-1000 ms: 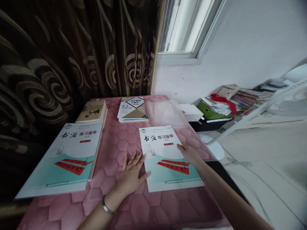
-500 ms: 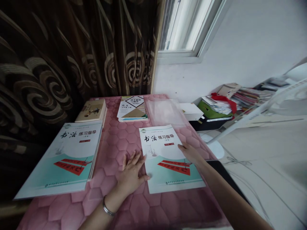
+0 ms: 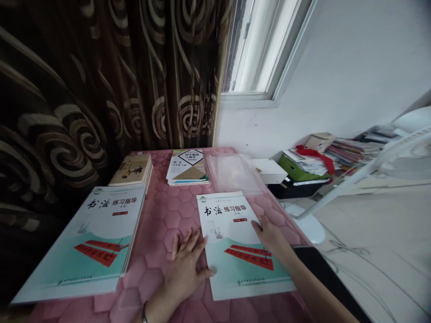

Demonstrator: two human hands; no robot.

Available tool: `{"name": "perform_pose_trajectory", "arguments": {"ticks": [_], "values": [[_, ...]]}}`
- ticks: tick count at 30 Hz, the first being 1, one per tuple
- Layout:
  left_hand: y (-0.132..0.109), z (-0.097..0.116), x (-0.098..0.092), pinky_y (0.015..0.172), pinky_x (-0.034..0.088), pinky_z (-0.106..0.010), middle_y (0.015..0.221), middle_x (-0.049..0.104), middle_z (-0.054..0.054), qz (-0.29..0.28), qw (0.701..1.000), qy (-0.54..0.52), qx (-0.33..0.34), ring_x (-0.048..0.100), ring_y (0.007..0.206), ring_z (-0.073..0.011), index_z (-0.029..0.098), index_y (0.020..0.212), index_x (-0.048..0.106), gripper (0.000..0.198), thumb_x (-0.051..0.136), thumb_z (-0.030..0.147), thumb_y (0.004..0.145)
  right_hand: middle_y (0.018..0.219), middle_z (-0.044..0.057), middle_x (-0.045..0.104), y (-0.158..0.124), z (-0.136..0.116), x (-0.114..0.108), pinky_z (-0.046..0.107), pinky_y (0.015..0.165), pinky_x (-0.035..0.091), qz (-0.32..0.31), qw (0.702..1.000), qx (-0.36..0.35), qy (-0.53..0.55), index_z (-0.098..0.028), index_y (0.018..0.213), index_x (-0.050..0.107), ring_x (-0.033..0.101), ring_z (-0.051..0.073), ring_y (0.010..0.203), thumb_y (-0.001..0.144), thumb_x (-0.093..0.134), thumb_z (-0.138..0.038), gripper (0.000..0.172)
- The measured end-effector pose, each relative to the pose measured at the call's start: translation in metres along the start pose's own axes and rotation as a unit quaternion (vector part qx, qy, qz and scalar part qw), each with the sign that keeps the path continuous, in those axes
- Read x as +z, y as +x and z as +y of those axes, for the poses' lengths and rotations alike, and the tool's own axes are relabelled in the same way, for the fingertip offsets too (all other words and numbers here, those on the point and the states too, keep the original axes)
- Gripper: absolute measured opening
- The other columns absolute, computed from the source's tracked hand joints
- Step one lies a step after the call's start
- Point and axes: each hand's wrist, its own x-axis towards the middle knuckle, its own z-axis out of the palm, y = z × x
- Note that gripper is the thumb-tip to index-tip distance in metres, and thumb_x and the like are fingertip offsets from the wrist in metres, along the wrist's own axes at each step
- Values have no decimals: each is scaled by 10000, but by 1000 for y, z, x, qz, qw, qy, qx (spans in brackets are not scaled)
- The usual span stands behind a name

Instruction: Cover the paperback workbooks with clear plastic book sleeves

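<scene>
A calligraphy workbook, white and teal with red strips on its cover, lies flat on the pink tablecloth in front of me. Beside its left edge, my left hand rests with spread fingers, the thumb touching the cover's edge. At the right edge my right hand has closed, its thumb on the cover; the other fingers are partly hidden. To the left, a stack of look-alike calligraphy workbooks sits near the curtain. A wristband circles my left wrist.
Behind lie a tan book stack, a smaller book pile, a clear plastic sheet and a white box. A white fan and a paper-filled bin stand right of the table. A dark curtain hangs left.
The view has tilted up slightly, so everything sits lower. Around the workbook's right edge, my right hand has shifted a little. My left hand stays beside the left edge.
</scene>
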Motion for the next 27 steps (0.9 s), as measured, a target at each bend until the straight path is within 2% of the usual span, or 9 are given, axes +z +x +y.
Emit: {"name": "perform_pose_trajectory", "arguments": {"ticks": [4, 8, 21, 25, 27], "values": [[-2, -1, 2, 1176, 45, -664, 1606, 214, -44, 9, 1000, -4, 12, 169, 1488, -315, 336, 1512, 295, 767, 537, 642, 852, 1015, 149, 711, -1, 2, 7, 354, 739, 471, 16, 1000, -3, -10, -154, 1093, 572, 689, 284, 928, 968, 330, -324, 322], [-3, 1, -1, 1185, 37, -650, 1606, 210, -50, 8, 1000, -4, 12, 165, 1489, -316, 306, 1515, 299, 785, 434, 715, 859, 1097, 199, 684, -4, -3, 8, 374, 789, 478, 18, 999, 9, -30, -87, 1177, 531, 662, 316, 1035, 992, 282, -321, 388], [-1, 4, -3, 1197, 25, -623, 1605, 215, -50, 0, 1000, 9, -5, 155, 1494, -299, 257, 1527, 283, 766, 472, 628, 884, 1118, 193, 682, -12, -18, -1, 362, 791, 488, 3, 999, 29, -45, -98, 1208, 513, 663, 306, 1046, 1004, 270, -336, 397], [-2, 4, -2, 1192, 49, -632, 1600, 240, -59, 9, 1000, 7, -2, 178, 1490, -298, 264, 1519, 305, 734, 503, 582, 887, 1146, 175, 664, -11, -13, -1, 340, 747, 478, 33, 997, 18, -62, -120, 1212, 532, 667, 285, 1007, 992, 323, -344, 377], [-1, 2, 0, 1195, 52, -625, 1601, 244, -57, 16, 1000, 12, -3, 181, 1489, -295, 267, 1518, 308, 728, 512, 569, 887, 1124, 168, 664, -9, -9, -1, 332, 714, 469, 49, 997, 0, -62, -130, 1154, 574, 679, 268, 930, 981, 343, -342, 358]]}}
